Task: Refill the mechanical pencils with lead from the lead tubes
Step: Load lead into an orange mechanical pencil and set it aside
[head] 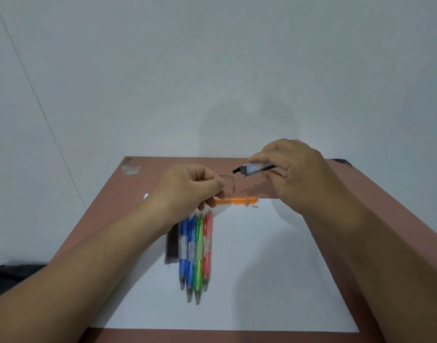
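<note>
1. Five mechanical pencils are showing. Four are lying side by side on the white paper sheet (pixel 274 268), tips toward the person: a blue pencil (pixel 183 251), a second blue pencil (pixel 191 258), a green pencil (pixel 198 256) and a pink pencil (pixel 207 251).
2. The fifth, an orange pencil (pixel 233 200), is lying crosswise at the far edge of the sheet, just beyond the tops of the other four.
3. Two lead tubes are showing. A dark lead tube (pixel 172 243) is resting on the sheet, touching the left side of the blue pencil.
4. The other lead tube (pixel 254 168) is being held in the air by the right hand (pixel 294 174), pinched between thumb and fingers, its black end pointing left toward the other hand.
5. The left hand (pixel 187 189) is hovering with its fingers curled in, thumb and forefinger pressed together; whether a lead is sitting between them is too fine to tell. Its lower fingers are covering the left end of the orange pencil.
6. Two small pale bits are lying by the orange pencil's right end: a small cap (pixel 247 203) and a white eraser piece (pixel 254 206).
7. The sheet is lying on a reddish-brown table (pixel 361 219) standing against a pale wall (pixel 212 70). The left forearm is hiding the upper ends of the dark tube and the blue pencils.
</note>
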### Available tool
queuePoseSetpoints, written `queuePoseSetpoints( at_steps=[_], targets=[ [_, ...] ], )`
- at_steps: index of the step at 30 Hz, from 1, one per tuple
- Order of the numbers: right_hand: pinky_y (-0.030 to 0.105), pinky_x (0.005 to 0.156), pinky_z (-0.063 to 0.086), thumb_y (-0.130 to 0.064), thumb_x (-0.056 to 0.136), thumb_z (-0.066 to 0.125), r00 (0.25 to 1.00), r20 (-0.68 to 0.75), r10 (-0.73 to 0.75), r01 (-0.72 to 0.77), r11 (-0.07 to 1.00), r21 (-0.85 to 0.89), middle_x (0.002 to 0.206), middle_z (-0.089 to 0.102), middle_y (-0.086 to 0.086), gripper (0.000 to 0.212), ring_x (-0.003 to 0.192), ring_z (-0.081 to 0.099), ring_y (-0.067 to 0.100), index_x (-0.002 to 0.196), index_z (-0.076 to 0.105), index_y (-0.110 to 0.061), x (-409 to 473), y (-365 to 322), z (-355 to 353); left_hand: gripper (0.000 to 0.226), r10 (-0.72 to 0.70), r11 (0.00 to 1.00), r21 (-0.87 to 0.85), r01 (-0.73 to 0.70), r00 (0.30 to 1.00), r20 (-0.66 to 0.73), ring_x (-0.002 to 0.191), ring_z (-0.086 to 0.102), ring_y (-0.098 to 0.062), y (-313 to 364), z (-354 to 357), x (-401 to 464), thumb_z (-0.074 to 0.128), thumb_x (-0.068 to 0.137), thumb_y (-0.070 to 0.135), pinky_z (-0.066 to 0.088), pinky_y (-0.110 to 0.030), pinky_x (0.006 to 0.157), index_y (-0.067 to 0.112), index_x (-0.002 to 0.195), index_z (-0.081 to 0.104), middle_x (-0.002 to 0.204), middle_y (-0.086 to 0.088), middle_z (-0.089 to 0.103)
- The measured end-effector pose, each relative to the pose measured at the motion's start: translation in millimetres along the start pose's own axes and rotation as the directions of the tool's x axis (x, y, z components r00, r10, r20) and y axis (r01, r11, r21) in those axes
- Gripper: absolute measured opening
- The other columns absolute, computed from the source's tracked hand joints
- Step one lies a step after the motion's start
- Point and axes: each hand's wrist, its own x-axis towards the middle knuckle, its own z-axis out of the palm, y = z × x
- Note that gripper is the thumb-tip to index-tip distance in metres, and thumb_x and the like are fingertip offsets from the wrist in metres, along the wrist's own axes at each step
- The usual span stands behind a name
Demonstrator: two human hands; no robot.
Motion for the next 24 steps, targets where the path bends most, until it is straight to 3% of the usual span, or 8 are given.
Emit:
queuePoseSetpoints(
  at_steps=[3, 8, 12, 15, 18, 21, 24],
  targets=[
    [0.015, 0.083, 0.037, 0.007, 0.085, 0.068, 1.0, 0.009, 0.019, -0.019, 1.0, -0.005, 0.103, 0.069, -0.004, 0.04, 0.099, 0.06, 0.024, 0.112, 0.078, -0.021, 0.7, 3.5, -0.3, 0.017, -0.01, 1.0, 0.0, 0.01, 1.0, -0.007, 0.06, 0.066, -0.004, -1.1, -1.4, 1.5, 0.067, 0.095, 0.024, 0.051, -0.016, 0.056, 0.014, 0.085, 0.076, 0.08, 0.001, 0.077],
    [0.022, 0.084, 0.045, 0.009, 0.082, 0.066, 0.999, -0.023, 0.049, -0.049, 0.999, 0.005, 0.099, 0.07, -0.005, 0.042, 0.095, 0.063, 0.018, 0.107, 0.078, -0.023, 1.8, 8.7, -2.3, 0.016, -0.006, 1.0, 0.016, 0.006, 1.0, -0.026, 0.058, 0.063, -0.001, -1.3, -4.7, 2.8, 0.068, 0.094, 0.023, 0.049, -0.014, 0.054, 0.014, 0.083, 0.075, 0.078, 0.005, 0.077],
    [0.024, 0.084, 0.05, 0.001, 0.084, 0.065, 0.984, -0.004, 0.177, -0.177, 0.984, 0.031, 0.101, 0.068, -0.014, 0.042, 0.096, 0.061, 0.007, 0.103, 0.075, -0.034, 1.2, 12.6, -4.0, 0.016, -0.01, 1.0, 0.016, 0.011, 0.997, -0.072, 0.059, 0.064, -0.002, -2.8, -11.6, 5.2, 0.068, 0.094, 0.021, 0.051, -0.017, 0.054, 0.013, 0.081, 0.075, 0.076, 0.005, 0.077],
    [0.019, 0.068, 0.05, -0.011, 0.082, 0.07, 0.943, 0.01, 0.333, -0.332, 0.937, 0.11, 0.091, 0.068, -0.018, 0.032, 0.086, 0.063, 0.002, 0.092, 0.071, -0.041, -0.7, 12.8, -2.4, 0.015, -0.017, 1.0, -0.006, 0.016, 0.994, -0.111, 0.06, 0.064, -0.004, -4.8, -17.5, 7.0, 0.068, 0.093, 0.019, 0.052, -0.022, 0.057, 0.012, 0.082, 0.075, 0.078, 0.001, 0.078],
    [0.015, 0.054, 0.053, -0.022, 0.077, 0.081, 0.883, 0.053, 0.466, -0.453, 0.819, 0.353, 0.088, 0.069, -0.023, 0.031, 0.075, 0.068, 0.001, 0.091, 0.067, -0.045, -0.2, 6.9, -1.1, 0.016, -0.021, 1.0, 0.008, 0.022, 0.987, -0.156, 0.057, 0.062, -0.002, -7.2, -21.4, 8.6, 0.068, 0.093, 0.022, 0.053, -0.025, 0.059, 0.015, 0.081, 0.075, 0.077, 0.002, 0.077],
    [0.032, 0.064, 0.06, -0.028, 0.076, 0.083, 0.856, 0.136, 0.498, -0.486, 0.687, 0.541, 0.089, 0.075, -0.012, 0.035, 0.074, 0.076, 0.013, 0.092, 0.059, -0.048, 1.8, 0.6, 3.6, 0.018, -0.02, 1.0, 0.015, 0.022, 0.986, -0.163, 0.056, 0.061, -0.001, -8.6, -23.1, 9.3, 0.068, 0.094, 0.023, 0.053, -0.027, 0.061, 0.016, 0.079, 0.075, 0.078, 0.002, 0.077],
    [0.05, 0.082, 0.062, -0.032, 0.075, 0.082, 0.854, 0.14, 0.501, -0.479, 0.653, 0.587, 0.089, 0.077, -0.005, 0.038, 0.079, 0.077, 0.019, 0.091, 0.053, -0.052, 1.3, -2.0, 10.3, 0.019, -0.011, 1.0, 0.008, 0.013, 0.987, -0.161, 0.057, 0.061, -0.002, -9.4, -23.5, 9.0, 0.069, 0.094, 0.022, 0.054, -0.028, 0.062, 0.017, 0.077, 0.075, 0.078, 0.002, 0.078]
  ],
)
